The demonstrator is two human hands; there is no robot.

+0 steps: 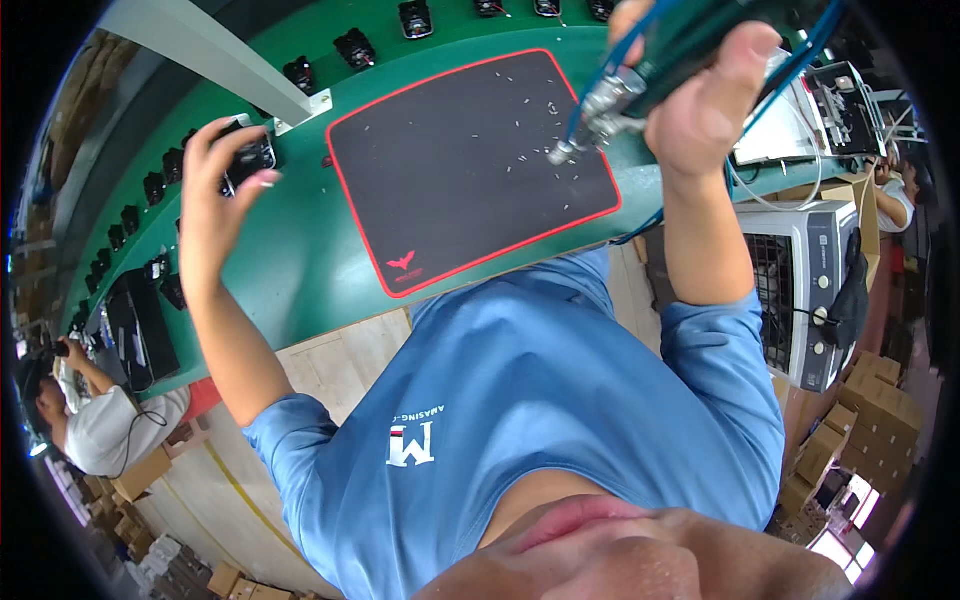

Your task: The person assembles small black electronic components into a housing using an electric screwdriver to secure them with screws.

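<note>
My left hand (213, 190) is raised over the left part of the green bench. Its thumb and curved fingers close around the edges of a small black device (252, 166) with shiny edges. On the right, my right hand (700, 120) is lifted close to the camera, with thumb and fingers on either side of a dark hand-held tool (690, 50). The tool has a silvery metal nose, blurred, pointing down and left; its exact kind is unclear. A blue hose (600, 80) runs beside it. Below lies a black mat (450, 160) with a red border, strewn with several small silvery screws (520, 155).
More black devices (355, 48) line the far side of the green bench (290, 230). A grey post (230, 60) stands on it behind the mat. To the right are a white air cooler (820, 290) and cardboard boxes (870, 410). A co-worker (115, 430) sits at left, another far right.
</note>
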